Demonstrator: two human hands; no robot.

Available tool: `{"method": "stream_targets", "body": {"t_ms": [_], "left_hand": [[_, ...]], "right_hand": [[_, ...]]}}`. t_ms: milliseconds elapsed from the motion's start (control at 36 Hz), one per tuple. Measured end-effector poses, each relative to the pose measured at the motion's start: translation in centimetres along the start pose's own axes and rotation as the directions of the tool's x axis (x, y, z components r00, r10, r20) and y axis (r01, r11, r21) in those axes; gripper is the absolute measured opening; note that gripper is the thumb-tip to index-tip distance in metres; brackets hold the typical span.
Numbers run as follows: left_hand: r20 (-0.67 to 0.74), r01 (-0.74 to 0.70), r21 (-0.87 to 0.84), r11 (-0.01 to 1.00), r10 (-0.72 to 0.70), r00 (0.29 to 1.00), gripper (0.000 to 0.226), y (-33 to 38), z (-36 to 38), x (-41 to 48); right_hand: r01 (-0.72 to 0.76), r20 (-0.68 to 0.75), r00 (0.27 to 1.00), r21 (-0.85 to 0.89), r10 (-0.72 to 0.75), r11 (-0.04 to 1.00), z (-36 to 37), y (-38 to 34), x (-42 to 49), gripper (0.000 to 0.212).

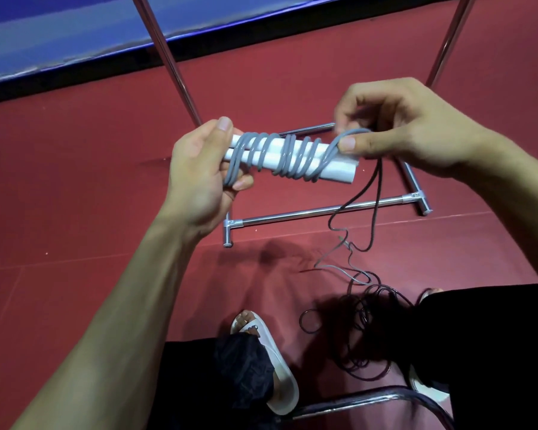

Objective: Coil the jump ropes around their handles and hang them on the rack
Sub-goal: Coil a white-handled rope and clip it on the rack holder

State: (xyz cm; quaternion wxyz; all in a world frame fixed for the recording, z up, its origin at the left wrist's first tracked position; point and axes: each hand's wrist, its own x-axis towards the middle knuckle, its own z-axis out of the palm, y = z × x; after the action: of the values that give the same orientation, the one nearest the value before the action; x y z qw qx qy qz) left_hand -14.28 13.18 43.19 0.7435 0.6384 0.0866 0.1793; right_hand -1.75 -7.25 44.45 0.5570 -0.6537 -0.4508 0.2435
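White handles [342, 173] lie crosswise: left grip [199, 172] clasps their left end, right grip [407, 128] pinches grey rope [288, 156] at the right end.

I see two white handles [339, 172] side by side, nearly level, held in the air just toward 12 o'clock of centre. The grey rope [288, 156] is coiled round them in uneven turns, its last loop lifted at their 3 o'clock end. A dark rope [364, 330] lies tangled on the floor at 5 o'clock, with strands rising toward the handles. The chrome rack [292, 214] stands beyond them, posts running toward 12 and 1 o'clock.
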Motion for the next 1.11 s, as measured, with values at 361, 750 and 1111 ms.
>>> {"method": "stream_targets", "body": {"t_ms": [361, 750, 1111], "left_hand": [[0.021, 0.018, 0.056, 0.998, -0.020, 1.000, 0.033, -0.4, 0.0, 0.1], [0.023, 0.038, 0.045, 0.998, -0.039, 0.999, 0.035, -0.3, 0.2, -0.2], [0.066, 0.070, -0.064, 0.995, -0.066, 0.996, 0.058, -0.4, 0.5, -0.5]], "right_hand": [[0.014, 0.084, 0.996, -0.023, -0.012, 1.000, -1.5, -0.2, -0.3, 0.039], [-0.033, 0.104, 0.991, -0.401, 0.081, 0.915, -0.9, -0.9, 0.0, 0.022], [-0.135, 0.094, 0.990, 0.352, 0.109, 0.926, 0.4, 1.1, 0.1, 0.026]]}}
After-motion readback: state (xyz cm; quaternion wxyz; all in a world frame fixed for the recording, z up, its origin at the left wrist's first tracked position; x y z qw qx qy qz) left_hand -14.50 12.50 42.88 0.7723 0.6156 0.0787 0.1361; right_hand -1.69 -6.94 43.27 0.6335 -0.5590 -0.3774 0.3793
